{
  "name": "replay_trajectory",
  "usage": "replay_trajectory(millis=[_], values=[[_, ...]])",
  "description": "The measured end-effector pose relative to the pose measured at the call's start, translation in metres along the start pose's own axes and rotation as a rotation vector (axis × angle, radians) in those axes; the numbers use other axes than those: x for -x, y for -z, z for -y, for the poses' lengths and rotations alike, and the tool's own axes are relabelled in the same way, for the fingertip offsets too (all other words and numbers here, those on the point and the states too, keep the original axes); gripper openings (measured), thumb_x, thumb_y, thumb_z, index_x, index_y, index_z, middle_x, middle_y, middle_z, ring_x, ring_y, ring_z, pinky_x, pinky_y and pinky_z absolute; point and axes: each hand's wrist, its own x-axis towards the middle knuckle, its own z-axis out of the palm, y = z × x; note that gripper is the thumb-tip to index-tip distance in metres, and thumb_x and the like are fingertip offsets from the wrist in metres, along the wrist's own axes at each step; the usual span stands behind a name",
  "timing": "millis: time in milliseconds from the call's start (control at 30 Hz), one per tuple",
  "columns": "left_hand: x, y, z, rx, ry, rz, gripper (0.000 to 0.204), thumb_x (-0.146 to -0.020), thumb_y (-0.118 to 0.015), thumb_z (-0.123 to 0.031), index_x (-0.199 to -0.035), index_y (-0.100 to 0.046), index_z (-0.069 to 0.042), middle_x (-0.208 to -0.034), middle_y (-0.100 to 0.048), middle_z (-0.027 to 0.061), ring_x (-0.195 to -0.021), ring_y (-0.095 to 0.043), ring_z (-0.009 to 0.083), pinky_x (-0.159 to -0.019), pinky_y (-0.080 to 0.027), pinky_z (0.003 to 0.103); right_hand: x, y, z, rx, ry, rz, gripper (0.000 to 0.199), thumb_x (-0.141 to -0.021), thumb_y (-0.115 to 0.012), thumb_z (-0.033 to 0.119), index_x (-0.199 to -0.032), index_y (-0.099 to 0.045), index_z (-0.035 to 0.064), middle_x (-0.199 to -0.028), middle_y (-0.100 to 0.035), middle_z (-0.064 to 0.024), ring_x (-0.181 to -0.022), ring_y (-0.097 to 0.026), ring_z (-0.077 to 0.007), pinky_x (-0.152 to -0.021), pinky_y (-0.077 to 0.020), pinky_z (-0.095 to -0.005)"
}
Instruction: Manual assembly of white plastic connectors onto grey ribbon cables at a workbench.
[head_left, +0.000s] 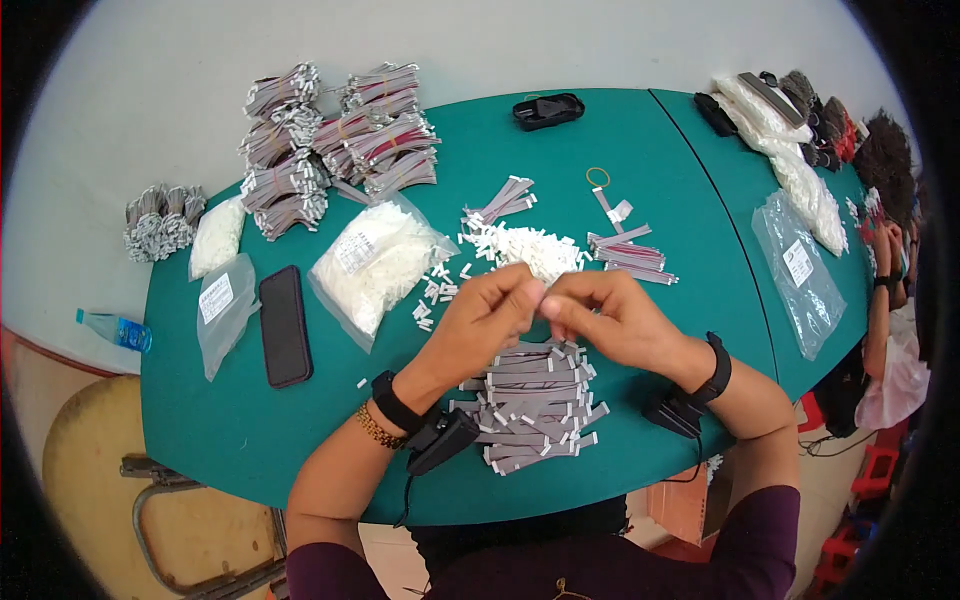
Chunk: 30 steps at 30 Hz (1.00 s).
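Observation:
My left hand [487, 318] and my right hand [618, 318] meet fingertip to fingertip above the table. Both are closed in a pinch, and whatever they hold is too small and covered to make out. Just beyond them lies a heap of small white plastic connectors [530, 250], some scattered to its left. Below my hands, near my body, is a stack of short grey ribbon cables [535, 405] with white ends. A few loose ribbon cables [632, 257] rest right of the heap, and another small group [503, 202] lies behind it.
A bag of white connectors [365, 262], a black phone [286, 328] and a flat plastic bag [225, 305] lie left. Banded cable bundles [375, 135] are piled behind. A black case [548, 111] sits at the back. Another person's hands [884, 245] show far right. Wired devices hang at my wrists.

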Motion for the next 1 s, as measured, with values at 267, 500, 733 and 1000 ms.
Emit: replay_trajectory(millis=[267,500,733,1000], values=[[-0.001,0.001,-0.008,0.420,-0.099,-0.330,0.029,-0.094,-0.046,-0.028,-0.072,-0.039,-0.011,-0.059,-0.033,-0.0047,-0.050,-0.030,0.0043,-0.046,-0.029,0.021,0.028,-0.035,0.022,0.402,0.629,-0.322,0.014,-0.089,-0.053,0.011,-0.094,-0.059,-0.0013,-0.073,-0.058,-0.0069,-0.059,-0.053,-0.0110,-0.057,-0.0420,-0.0211],[-0.003,0.006,0.000,0.519,-0.196,-0.534,0.029,-0.095,-0.045,-0.029,-0.073,-0.039,-0.011,-0.057,-0.032,-0.0039,-0.050,-0.031,0.0051,-0.047,-0.030,0.021,0.040,-0.046,0.022,0.065,0.329,0.249,0.017,-0.087,-0.055,0.008,-0.101,-0.057,-0.0020,-0.087,-0.062,-0.0108,-0.080,-0.060,-0.0191,-0.070,-0.0482,-0.0303],[-0.003,-0.018,0.007,0.401,-0.203,-0.526,0.029,-0.095,-0.044,-0.032,-0.076,-0.041,-0.010,-0.060,-0.035,-0.0024,-0.054,-0.034,0.0069,-0.051,-0.032,0.023,0.042,-0.085,-0.012,0.018,0.646,0.623,0.034,-0.092,-0.049,0.019,-0.118,-0.049,-0.0013,-0.093,-0.062,-0.0135,-0.072,-0.064,-0.0222,-0.072,-0.0481,-0.0349],[0.002,-0.034,0.007,0.265,-0.279,-0.489,0.028,-0.095,-0.044,-0.031,-0.077,-0.042,-0.010,-0.058,-0.036,-0.0021,-0.052,-0.033,0.0064,-0.049,-0.032,0.022,0.046,-0.077,-0.004,0.250,0.392,0.683,0.047,-0.093,-0.047,0.023,-0.133,-0.036,0.0013,-0.085,-0.063,-0.0171,-0.065,-0.064,-0.0204,-0.072,-0.0484,-0.0320]])
